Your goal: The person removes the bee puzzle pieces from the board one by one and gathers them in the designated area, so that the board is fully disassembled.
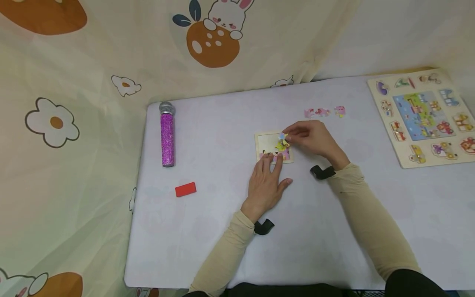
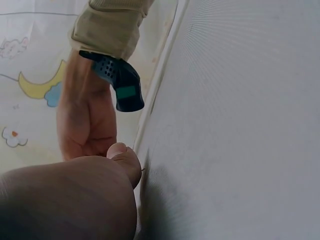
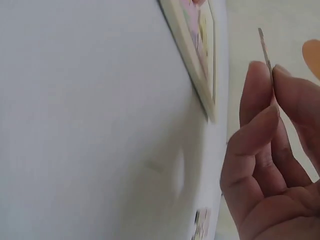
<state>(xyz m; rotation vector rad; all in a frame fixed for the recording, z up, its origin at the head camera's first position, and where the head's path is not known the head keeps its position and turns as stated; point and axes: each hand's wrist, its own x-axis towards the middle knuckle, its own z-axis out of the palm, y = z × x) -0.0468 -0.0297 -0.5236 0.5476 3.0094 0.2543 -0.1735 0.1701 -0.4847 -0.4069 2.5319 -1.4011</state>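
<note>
A small puzzle board [image 1: 257, 144] with a pale wooden rim lies on the table, pink and yellow pieces [image 1: 278, 156] filling its lower and right parts. My right hand [image 1: 313, 138] is at its upper right corner. Between thumb and fingertips it pinches a thin puzzle piece [image 3: 265, 47], seen edge-on in the right wrist view. My left hand [image 1: 264, 187] rests with extended fingertips on the board's lower edge, hiding part of the pieces there. The left wrist view shows mostly the left thumb [image 2: 125, 162] and, beyond it, the right hand [image 2: 87, 120].
Several loose pink puzzle pieces [image 1: 322, 111] lie behind the right hand. A large picture puzzle board [image 1: 398, 154] stands at the right. On the left are a glittery purple microphone [image 1: 168, 140] and a red block [image 1: 185, 189]. A printed curtain [image 1: 92, 119] hangs along the table's back and left edges.
</note>
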